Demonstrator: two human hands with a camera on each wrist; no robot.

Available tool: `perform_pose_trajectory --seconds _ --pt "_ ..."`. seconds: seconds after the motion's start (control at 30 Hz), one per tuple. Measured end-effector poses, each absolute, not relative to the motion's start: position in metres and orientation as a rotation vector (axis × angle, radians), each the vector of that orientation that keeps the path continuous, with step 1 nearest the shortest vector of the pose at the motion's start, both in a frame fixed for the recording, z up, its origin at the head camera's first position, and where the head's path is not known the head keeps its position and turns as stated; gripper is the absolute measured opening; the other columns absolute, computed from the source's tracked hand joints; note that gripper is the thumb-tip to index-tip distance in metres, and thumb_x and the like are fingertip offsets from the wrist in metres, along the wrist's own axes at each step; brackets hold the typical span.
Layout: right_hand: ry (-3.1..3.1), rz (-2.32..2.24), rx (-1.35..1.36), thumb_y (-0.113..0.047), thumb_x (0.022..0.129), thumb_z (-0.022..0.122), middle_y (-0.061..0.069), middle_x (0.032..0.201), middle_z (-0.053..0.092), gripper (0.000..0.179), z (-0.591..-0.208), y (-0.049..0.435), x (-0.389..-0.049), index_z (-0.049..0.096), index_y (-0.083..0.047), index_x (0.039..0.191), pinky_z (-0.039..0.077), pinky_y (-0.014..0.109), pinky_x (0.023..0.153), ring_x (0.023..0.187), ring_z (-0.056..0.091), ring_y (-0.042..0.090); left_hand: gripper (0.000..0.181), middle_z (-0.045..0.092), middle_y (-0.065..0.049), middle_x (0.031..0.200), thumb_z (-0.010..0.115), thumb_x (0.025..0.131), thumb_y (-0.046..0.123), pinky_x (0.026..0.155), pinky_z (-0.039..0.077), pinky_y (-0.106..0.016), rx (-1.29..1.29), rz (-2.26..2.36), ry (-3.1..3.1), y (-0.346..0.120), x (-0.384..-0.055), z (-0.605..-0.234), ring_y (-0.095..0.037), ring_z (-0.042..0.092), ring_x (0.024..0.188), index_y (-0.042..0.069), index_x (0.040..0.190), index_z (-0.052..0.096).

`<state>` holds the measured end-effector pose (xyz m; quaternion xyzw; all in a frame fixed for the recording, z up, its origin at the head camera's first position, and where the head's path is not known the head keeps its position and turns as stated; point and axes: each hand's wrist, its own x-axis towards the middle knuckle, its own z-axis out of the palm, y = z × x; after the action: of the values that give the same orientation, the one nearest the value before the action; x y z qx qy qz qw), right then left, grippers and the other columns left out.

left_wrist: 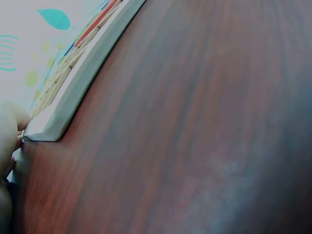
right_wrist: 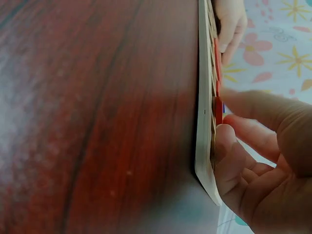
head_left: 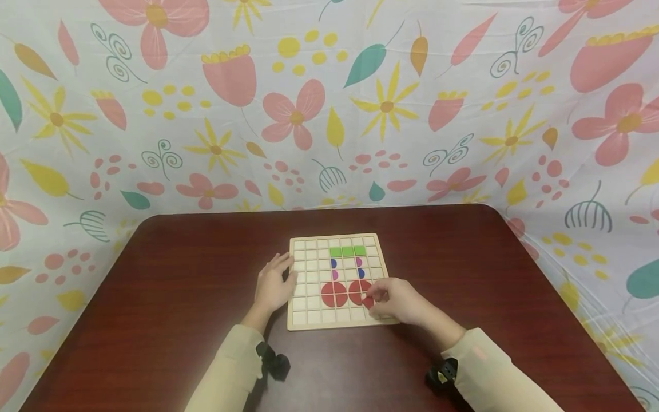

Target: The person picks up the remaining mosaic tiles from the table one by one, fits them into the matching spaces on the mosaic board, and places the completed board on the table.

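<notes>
A wooden grid board (head_left: 300,289) lies on the table. My left hand (head_left: 273,288) rests at its left edge, fingers loosely extended; in the left wrist view, part of that hand (left_wrist: 7,141) shows beside the board's corner (left_wrist: 48,124). With thumb and fingers, my right hand (head_left: 401,301) pinches a small red tile (head_left: 368,301) over the lower right of a red disc of tiles (head_left: 356,289). The right wrist view shows this red tile (right_wrist: 218,109) low at the board's surface, between the fingertips. Another red disc (head_left: 329,289) of quarter tiles sits to the left.
Green square tiles (head_left: 348,251) form a row near the board's top. Below them sit blue half-round tiles (head_left: 361,273) and pink half-round tiles (head_left: 358,261). The dark wooden table (head_left: 195,297) reaches back to a flower-patterned cloth (head_left: 309,154).
</notes>
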<state>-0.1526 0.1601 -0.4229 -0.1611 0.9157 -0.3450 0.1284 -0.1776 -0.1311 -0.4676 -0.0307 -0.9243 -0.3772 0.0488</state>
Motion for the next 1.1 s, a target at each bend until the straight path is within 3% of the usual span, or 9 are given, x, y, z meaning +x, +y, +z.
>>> perform_pose_trajectory --seconds 0.5,1.1 --pt "2.813 -0.861 -0.35 -0.018 0.073 0.079 -0.001 0.068 0.054 0.019 -0.423 0.153 -0.153 0.067 -0.008 0.084 0.04 0.025 0.055 0.061 0.047 0.013 0.041 0.046 -0.004 0.146 0.052 0.094 0.023 0.118 0.015 -0.049 -0.088 -1.169 -2.82 -0.126 -0.176 -0.467 -0.024 0.029 0.143 0.008 0.132 0.056" --pt "2.856 -0.785 -0.402 -0.019 0.074 0.078 -0.001 0.069 0.058 0.015 -0.418 0.149 -0.157 0.067 -0.009 0.081 0.043 0.026 0.06 0.065 0.05 0.014 0.041 0.045 -0.006 0.146 0.054 0.094 0.022 0.117 0.016 -0.053 -0.115 -1.125 -2.817 -0.127 -0.177 -0.467 -0.028 0.03 0.142 0.008 0.133 0.055"
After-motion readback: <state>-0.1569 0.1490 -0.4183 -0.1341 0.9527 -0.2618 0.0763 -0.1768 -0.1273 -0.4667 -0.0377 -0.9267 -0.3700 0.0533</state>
